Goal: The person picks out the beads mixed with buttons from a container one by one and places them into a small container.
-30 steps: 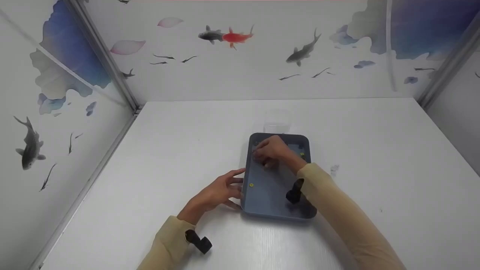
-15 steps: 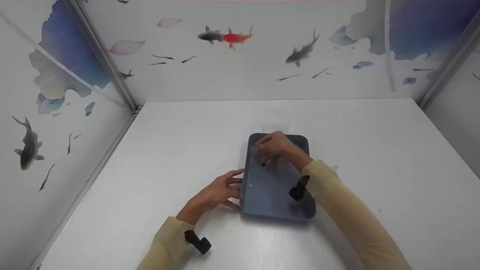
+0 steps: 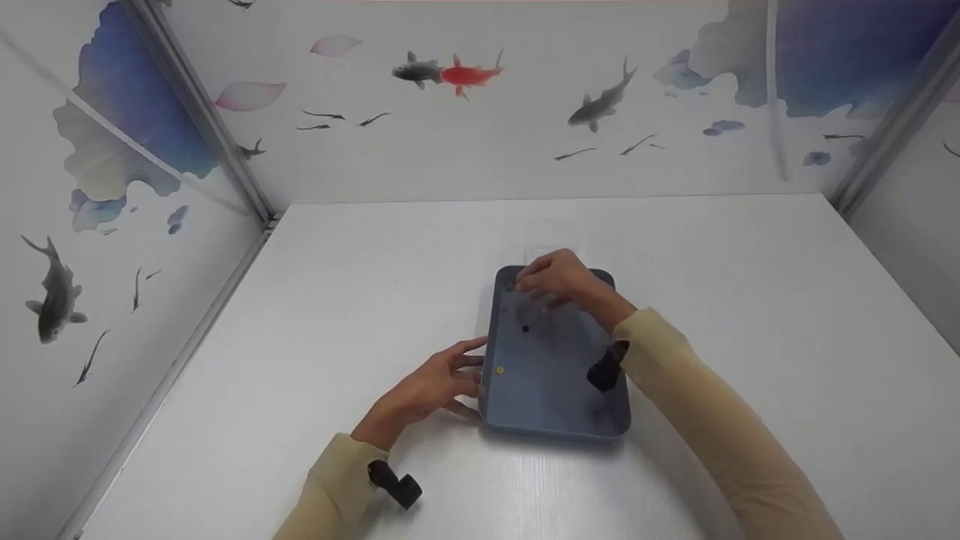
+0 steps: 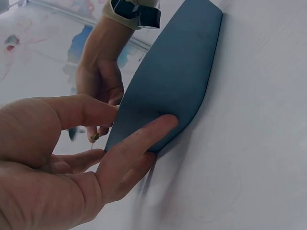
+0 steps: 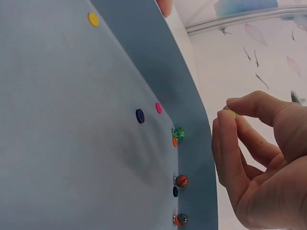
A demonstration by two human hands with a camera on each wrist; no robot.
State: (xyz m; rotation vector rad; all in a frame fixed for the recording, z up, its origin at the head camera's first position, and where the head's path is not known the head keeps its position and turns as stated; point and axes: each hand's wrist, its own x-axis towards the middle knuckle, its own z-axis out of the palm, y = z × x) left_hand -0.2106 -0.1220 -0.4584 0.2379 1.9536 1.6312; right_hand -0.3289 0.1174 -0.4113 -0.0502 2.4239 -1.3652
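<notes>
- Nearest, two pale yellow sleeves are reaching in from the near edge, each one carrying a black wrist camera.
- The left hand is resting against the left side of a blue-grey tray, its fingers extending and spreading, the tips touching the outer wall.
- The tray is lying on the white table, its long sides running from near to far.
- Inside, a yellow button is lying by the left wall, around mid-length.
- Farther in, a dark button is lying on the floor of the tray, and a pink button is sitting beyond it, close to the left wall.
- The right hand is hanging over the far end of the tray, thumb and fingertips pinching a small piece showing some yellow; the fingers are mostly hiding its shape.
- Along the far wall of the tray, a green ball is sitting at the left corner, with a reddish-brown ball and a dark ball following towards the right.
- Just past the tray, a clear container is standing, only faintly showing.
- Farthest, a white wall is displaying painted fish.
</notes>
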